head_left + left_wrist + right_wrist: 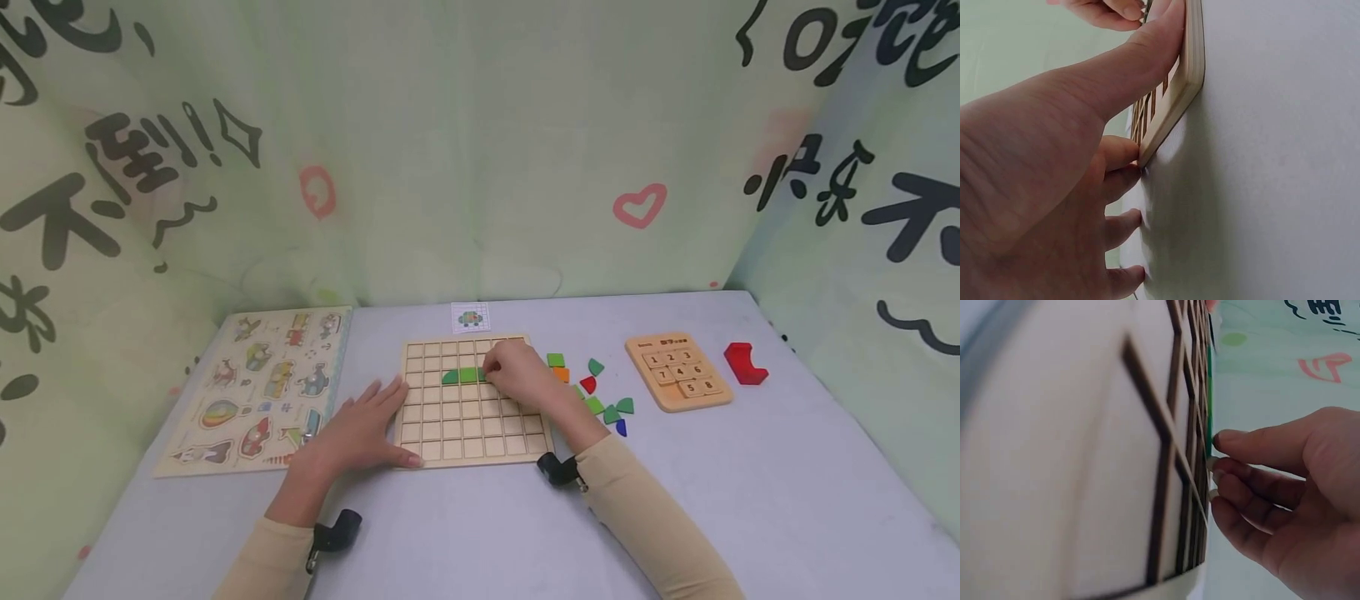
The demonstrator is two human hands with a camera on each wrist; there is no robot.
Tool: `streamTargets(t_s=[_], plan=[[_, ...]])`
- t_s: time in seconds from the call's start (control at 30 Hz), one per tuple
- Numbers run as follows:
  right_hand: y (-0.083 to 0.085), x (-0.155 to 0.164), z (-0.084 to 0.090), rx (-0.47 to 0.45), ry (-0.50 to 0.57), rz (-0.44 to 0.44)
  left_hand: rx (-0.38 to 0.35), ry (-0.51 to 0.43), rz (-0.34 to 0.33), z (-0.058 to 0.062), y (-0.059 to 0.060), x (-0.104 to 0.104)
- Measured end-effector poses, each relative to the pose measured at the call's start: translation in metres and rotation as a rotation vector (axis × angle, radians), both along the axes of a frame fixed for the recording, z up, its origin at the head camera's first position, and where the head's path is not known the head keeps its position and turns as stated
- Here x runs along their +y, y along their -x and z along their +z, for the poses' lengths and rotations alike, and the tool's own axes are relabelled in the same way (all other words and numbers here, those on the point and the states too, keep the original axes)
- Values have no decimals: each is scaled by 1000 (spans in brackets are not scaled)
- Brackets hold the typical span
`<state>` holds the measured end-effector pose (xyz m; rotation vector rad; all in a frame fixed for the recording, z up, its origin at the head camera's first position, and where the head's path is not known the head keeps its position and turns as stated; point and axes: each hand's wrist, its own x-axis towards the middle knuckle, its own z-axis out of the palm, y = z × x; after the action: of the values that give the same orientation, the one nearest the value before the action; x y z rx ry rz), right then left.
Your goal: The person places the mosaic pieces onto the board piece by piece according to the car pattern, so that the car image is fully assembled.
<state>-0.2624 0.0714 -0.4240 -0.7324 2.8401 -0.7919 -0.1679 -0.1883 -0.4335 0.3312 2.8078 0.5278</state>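
Observation:
A wooden grid board (472, 433) lies on the table, its square cells edged by raised strips. One row holds a dark green rounded piece (450, 377) and a bright green square (468, 375). Beside them, my right hand (517, 371) pinches another dark green piece (482, 375) at the board's surface; its fingers hide most of that piece. In the right wrist view, thumb and fingertips meet at the green edge (1209, 442). My left hand (360, 429) rests at the board's left side with fingers spread, the thumb on its near left corner.
Right of the board lie loose pieces: green quarter-rounds (625, 406), green squares (556, 360), an orange square (561, 374), a red one (588, 384) and a blue one (621, 427). Around stand a pattern card (470, 317), picture board (255, 392), number puzzle (678, 371) and red block (745, 364).

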Motion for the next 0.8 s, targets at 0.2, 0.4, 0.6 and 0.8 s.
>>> streamTargets(t_s=[0.2,0.4,0.6,0.8], plan=[[3,14,10,-42,23,14,5,-4,-1,-2,-1,-1],[7,34,20,-50,24,-58,6,5,-1,-1,-1,0],[7,53,26,-79,25,-125,15,13,-10,-1,-1,-1],[9,75,31,-97,9,-170,14,11,-16,-3,0,-1]])
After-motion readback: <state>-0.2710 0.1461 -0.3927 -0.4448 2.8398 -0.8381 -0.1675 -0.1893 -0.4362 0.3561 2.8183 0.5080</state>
